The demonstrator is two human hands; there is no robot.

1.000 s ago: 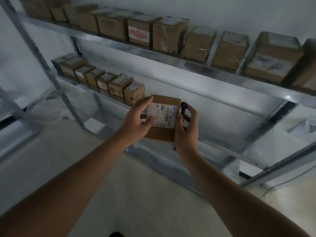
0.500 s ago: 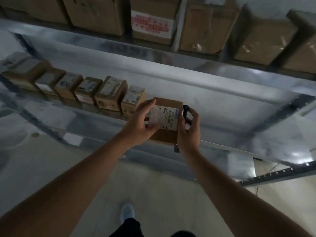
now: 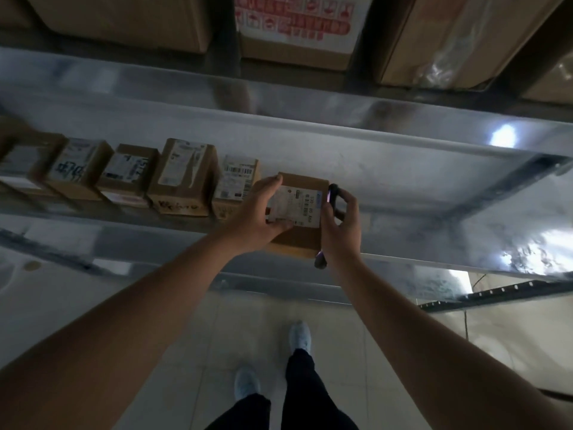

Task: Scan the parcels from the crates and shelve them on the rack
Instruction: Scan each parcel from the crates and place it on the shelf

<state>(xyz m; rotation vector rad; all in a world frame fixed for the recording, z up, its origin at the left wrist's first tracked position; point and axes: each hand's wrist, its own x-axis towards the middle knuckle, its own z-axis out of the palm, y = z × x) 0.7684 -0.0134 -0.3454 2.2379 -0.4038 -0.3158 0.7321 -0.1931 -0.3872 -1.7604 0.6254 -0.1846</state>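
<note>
- My left hand (image 3: 257,217) grips the parcel (image 3: 299,209) from its left side, fingers curled over the far top edge and thumb pressed on the white label (image 3: 296,206).
- My right hand (image 3: 341,225) presses its palm edge against the parcel's right side while its fingers curl round a dark scanner (image 3: 330,200), which stands upright just beside the label.
- The parcel sits at the front lip of the middle shelf (image 3: 403,193), its near edge overhanging; whether its base rests fully on the metal I cannot tell.
- Just left of the parcel runs a row of small labelled boxes (image 3: 183,178), the nearest one (image 3: 237,184) almost touching my left fingers.
- To the parcel's right the shelf surface shows bare metal with bright glare spots.
- Above the parcel, the upper shelf carries large cartons (image 3: 130,17), one with red printing (image 3: 294,17).
- Below the parcel I see pale floor tiles (image 3: 217,336), my dark trousers and light shoes (image 3: 299,335).
- Compared with half a second ago, the parcel has moved forward over the shelf and closer to the row of boxes; both grips are unchanged, and the view tips further down, showing both feet.
</note>
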